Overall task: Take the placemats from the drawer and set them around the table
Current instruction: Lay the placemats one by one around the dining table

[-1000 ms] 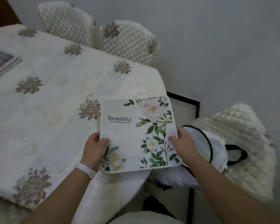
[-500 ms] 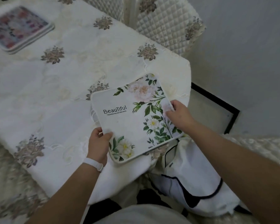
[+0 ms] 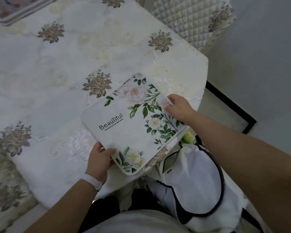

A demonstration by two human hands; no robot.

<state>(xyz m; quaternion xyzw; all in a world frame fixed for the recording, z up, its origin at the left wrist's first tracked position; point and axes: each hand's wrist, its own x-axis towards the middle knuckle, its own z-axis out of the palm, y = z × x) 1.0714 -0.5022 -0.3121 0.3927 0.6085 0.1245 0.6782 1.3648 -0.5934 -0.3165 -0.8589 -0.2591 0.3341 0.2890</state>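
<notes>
A white placemat (image 3: 124, 125) printed with flowers and the word "Beautiful" lies tilted at the near right corner of the table (image 3: 60, 91), its lower corner jutting past the edge. My left hand (image 3: 99, 161) grips its near-left edge, thumb on top. My right hand (image 3: 177, 106) pinches its far-right edge. A stack of placemats with a pink pattern (image 3: 18, 7) lies on the table at the far left, cut off by the frame.
The table carries a cream cloth with embroidered brown flowers. A quilted chair (image 3: 195, 19) stands at the far right corner. A white bag with dark trim (image 3: 195, 180) lies on the seat at my right. Grey floor with a black-edged tile (image 3: 232, 105) lies beyond.
The view has tipped further down and closer. The placemat has turned anticlockwise and come lower onto the table corner, both hands still holding its edges.
</notes>
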